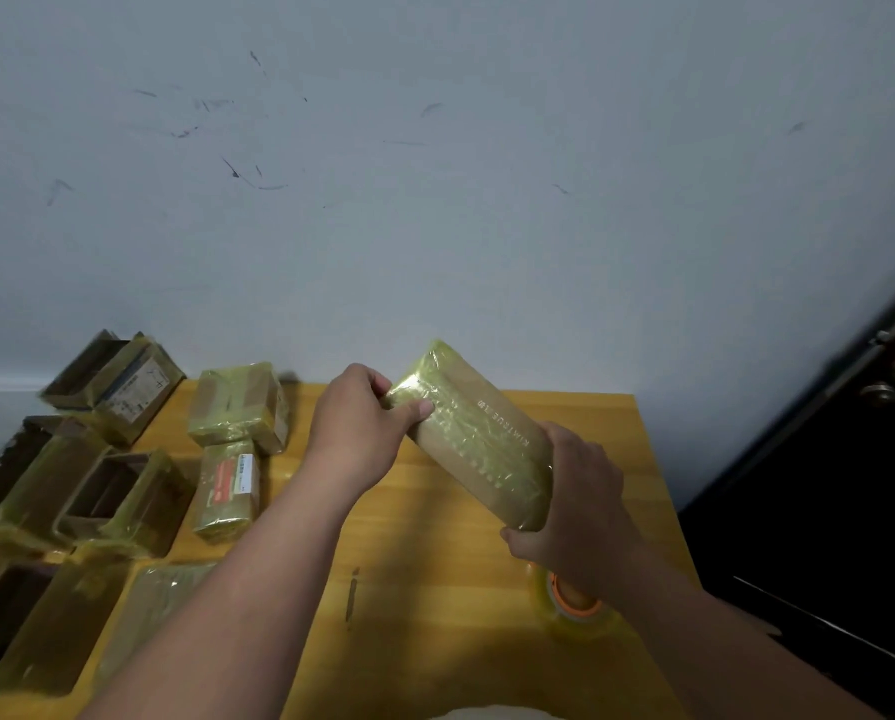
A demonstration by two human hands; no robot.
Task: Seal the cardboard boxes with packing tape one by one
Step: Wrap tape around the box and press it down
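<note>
over glossy yellow wood table [435,589], left hand [362,433], right hand [580,501] both gripping tape-wrapped oblong box [482,439]

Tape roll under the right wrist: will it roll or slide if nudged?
The tape roll seems to lie flat on the table, so it would likely slide, not roll. Its glossy film probably makes it slippery.

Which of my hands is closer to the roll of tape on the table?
Right. Your right hand grips the near end of the box just above the tape roll; your left hand pinches the box's far end, farther from the roll.
</note>
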